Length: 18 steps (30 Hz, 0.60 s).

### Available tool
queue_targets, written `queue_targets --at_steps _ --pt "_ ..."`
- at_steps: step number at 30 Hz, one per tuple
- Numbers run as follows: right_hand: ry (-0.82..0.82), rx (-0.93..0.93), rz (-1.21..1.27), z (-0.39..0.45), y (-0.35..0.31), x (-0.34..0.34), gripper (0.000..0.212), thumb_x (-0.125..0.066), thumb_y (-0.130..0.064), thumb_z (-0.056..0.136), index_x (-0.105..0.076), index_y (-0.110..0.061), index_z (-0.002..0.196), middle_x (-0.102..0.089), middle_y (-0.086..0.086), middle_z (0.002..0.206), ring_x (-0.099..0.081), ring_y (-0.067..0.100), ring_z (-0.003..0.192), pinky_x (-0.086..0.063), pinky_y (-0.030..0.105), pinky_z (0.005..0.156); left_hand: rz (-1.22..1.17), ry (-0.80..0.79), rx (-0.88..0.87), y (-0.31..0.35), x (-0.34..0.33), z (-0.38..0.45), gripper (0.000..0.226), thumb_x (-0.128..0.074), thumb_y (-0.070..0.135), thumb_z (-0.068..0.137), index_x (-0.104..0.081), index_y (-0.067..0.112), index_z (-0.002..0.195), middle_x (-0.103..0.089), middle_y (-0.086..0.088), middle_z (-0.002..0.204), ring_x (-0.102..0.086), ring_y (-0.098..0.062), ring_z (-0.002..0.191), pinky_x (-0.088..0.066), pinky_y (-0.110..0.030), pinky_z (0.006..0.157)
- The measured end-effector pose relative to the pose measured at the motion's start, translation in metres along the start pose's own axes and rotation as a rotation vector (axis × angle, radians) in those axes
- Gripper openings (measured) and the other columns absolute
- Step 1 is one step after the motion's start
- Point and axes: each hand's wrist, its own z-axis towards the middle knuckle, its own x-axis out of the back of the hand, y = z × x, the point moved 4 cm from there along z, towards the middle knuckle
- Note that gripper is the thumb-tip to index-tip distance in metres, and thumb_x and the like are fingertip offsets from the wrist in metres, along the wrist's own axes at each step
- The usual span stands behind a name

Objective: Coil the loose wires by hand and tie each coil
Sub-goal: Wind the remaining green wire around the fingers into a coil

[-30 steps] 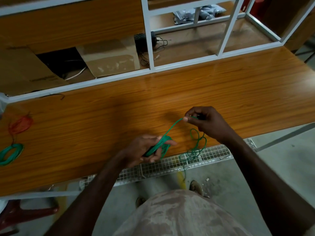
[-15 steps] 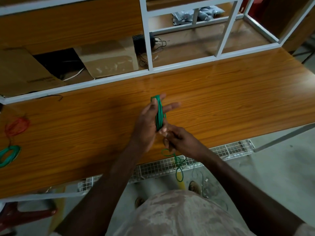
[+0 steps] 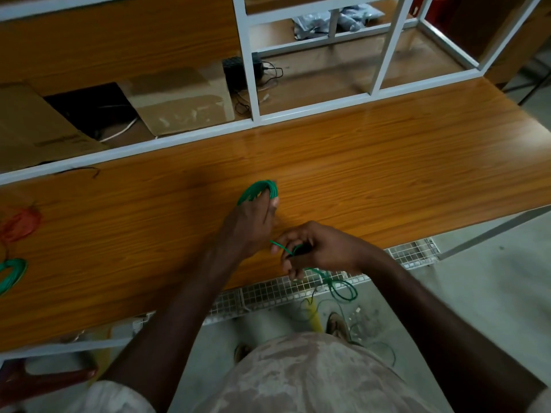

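A green wire coil (image 3: 261, 189) loops over the fingertips of my left hand (image 3: 250, 226), which is held above the wooden bench top (image 3: 387, 174) with the fingers pointing away from me. My right hand (image 3: 313, 248), just right of and nearer than the left, pinches the same wire's loose strand (image 3: 281, 248) between thumb and fingers. The loose tail (image 3: 340, 286) hangs from the right hand past the bench's front edge toward the floor.
A coiled green wire (image 3: 12, 274) and a coiled red wire (image 3: 21, 223) lie at the bench's far left. A white metal frame (image 3: 250, 84) borders the back, with cardboard boxes (image 3: 179, 102) and a black adapter (image 3: 235, 68) behind. A wire-mesh tray (image 3: 268, 293) runs under the front edge.
The left hand turned the coil upright and lifted it away from me. The right hand came in from the right, passed under the left hand, and now sits lower right drawing out the strand.
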Motion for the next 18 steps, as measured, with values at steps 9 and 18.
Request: queue_targets --at_steps 9,18 --pt "0.478 0.134 -0.2 0.0 0.013 0.063 0.009 -0.075 -0.003 0.097 -0.08 -0.002 0.105 -0.08 0.016 0.092 -0.076 0.023 0.079 -0.06 0.034 0.074 -0.611 -0.448 0.133 -0.011 -0.022 -0.025 0.052 -0.037 0.042 0.106 -0.064 0.008 0.136 -0.057 0.002 0.049 -0.042 -0.005 0.036 -0.035 -0.019 0.042" --pt "0.8 0.136 0.015 -0.014 0.03 0.094 0.011 -0.068 -0.002 0.102 -0.077 -0.001 0.109 -0.068 0.029 0.075 -0.056 0.02 0.053 -0.044 0.026 0.049 -0.878 -0.436 0.206 -0.019 -0.002 -0.035 0.04 -0.036 0.034 0.115 -0.068 0.015 0.131 -0.052 -0.006 0.053 -0.032 -0.01 0.039 -0.026 -0.02 0.038"
